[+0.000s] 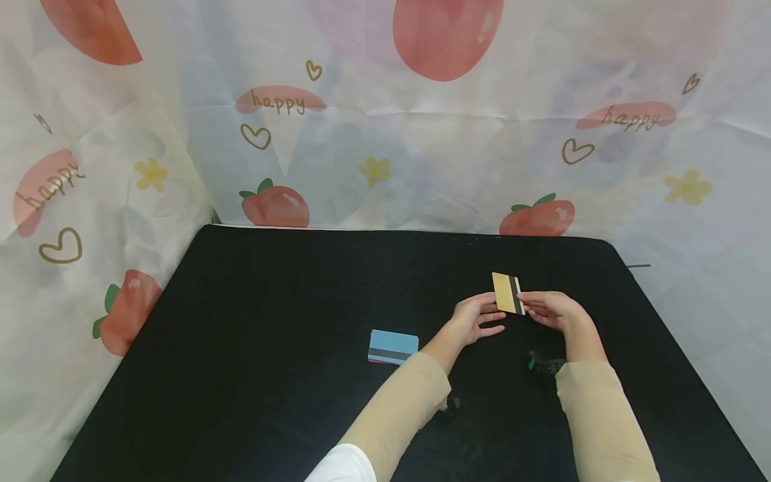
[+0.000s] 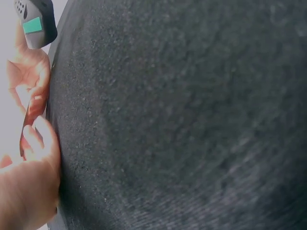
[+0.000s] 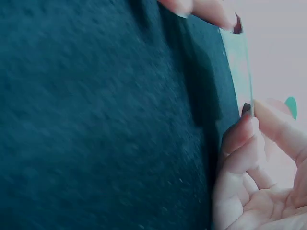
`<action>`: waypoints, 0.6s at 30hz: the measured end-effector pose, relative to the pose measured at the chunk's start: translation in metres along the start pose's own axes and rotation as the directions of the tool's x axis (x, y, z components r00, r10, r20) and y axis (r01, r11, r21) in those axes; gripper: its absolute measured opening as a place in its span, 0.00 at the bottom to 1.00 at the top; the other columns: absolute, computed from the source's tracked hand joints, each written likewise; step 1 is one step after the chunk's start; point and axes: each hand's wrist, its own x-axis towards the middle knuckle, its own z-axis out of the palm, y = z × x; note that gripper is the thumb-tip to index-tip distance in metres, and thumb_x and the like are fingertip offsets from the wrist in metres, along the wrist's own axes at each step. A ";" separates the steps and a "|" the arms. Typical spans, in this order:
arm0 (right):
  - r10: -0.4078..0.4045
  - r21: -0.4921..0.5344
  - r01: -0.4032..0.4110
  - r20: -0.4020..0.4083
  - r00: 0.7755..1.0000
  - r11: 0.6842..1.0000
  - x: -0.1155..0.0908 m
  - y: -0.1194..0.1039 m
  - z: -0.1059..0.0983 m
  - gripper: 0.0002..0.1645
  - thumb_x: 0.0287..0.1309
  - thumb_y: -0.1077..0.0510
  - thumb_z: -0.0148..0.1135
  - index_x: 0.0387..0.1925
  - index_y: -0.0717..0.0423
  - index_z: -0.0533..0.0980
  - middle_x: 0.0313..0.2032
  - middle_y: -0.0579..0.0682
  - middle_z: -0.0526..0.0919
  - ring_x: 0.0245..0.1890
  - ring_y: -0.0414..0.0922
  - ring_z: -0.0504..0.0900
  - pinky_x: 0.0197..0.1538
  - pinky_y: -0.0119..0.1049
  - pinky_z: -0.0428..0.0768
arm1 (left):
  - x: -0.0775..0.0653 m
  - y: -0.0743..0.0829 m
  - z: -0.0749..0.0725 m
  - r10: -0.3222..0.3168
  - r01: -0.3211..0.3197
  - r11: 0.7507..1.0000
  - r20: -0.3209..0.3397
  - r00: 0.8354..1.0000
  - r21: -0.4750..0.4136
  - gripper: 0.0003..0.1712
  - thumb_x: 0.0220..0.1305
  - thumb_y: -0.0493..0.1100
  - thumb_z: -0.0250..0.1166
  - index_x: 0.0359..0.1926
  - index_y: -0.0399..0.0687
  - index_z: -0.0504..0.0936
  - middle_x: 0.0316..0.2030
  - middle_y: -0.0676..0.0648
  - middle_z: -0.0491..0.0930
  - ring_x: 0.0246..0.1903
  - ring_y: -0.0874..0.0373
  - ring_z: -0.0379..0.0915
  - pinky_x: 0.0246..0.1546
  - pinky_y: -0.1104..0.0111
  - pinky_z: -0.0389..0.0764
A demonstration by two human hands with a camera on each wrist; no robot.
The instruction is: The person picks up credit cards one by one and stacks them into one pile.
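Observation:
A gold card (image 1: 504,292) with a dark stripe is held upright above the black table, between both hands. My right hand (image 1: 554,309) pinches its right edge between thumb and fingers; the right wrist view shows this grip on the thin card (image 3: 241,67) from the side. At the card's left edge, my left hand (image 1: 472,320) holds it with thumb and fingers, the other fingers spread below. In the left wrist view, the left hand (image 2: 36,177) is partly cut off by the frame. A blue card (image 1: 393,341) with a dark stripe lies near the left forearm, a reddish edge showing beneath it.
The black table (image 1: 271,288) ends at a back edge against a patterned cloth (image 1: 421,161), which also hangs at the left and right sides. A dark wrist device (image 1: 547,365) with a green patch sits by the right sleeve.

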 end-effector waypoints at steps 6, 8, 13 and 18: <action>-0.018 0.106 0.017 0.016 1.000 0.994 -0.005 0.001 0.012 0.11 0.58 0.58 0.60 0.21 0.47 0.78 0.24 0.42 0.81 0.26 0.34 0.79 0.32 0.23 0.79 | 0.000 -0.002 0.002 0.082 -0.085 0.996 -0.091 0.993 -0.033 0.12 0.54 0.32 0.64 0.40 0.47 0.82 0.30 0.45 0.81 0.28 0.56 0.80 0.37 0.56 0.82; -0.031 0.122 0.029 0.011 0.999 0.992 -0.006 0.001 0.016 0.10 0.57 0.58 0.60 0.21 0.47 0.79 0.24 0.42 0.81 0.25 0.34 0.79 0.32 0.24 0.79 | 0.000 -0.001 0.002 0.096 -0.103 0.993 -0.114 0.989 -0.055 0.12 0.53 0.31 0.64 0.40 0.45 0.82 0.30 0.45 0.81 0.27 0.56 0.79 0.36 0.57 0.82; -0.078 0.153 0.076 0.007 0.997 0.985 -0.013 0.002 0.025 0.12 0.59 0.60 0.58 0.21 0.48 0.80 0.24 0.43 0.82 0.26 0.34 0.80 0.31 0.24 0.79 | -0.002 0.001 0.002 0.116 -0.132 0.986 -0.160 0.980 -0.098 0.11 0.52 0.29 0.64 0.37 0.42 0.82 0.29 0.44 0.81 0.26 0.58 0.79 0.36 0.58 0.83; -0.124 0.219 0.114 0.032 0.992 0.969 -0.016 0.003 0.036 0.16 0.62 0.62 0.53 0.22 0.49 0.82 0.24 0.44 0.83 0.26 0.34 0.81 0.32 0.24 0.80 | -0.004 -0.002 0.002 0.153 -0.177 0.975 -0.170 0.973 -0.134 0.10 0.51 0.28 0.64 0.36 0.39 0.81 0.28 0.44 0.80 0.25 0.58 0.79 0.36 0.58 0.83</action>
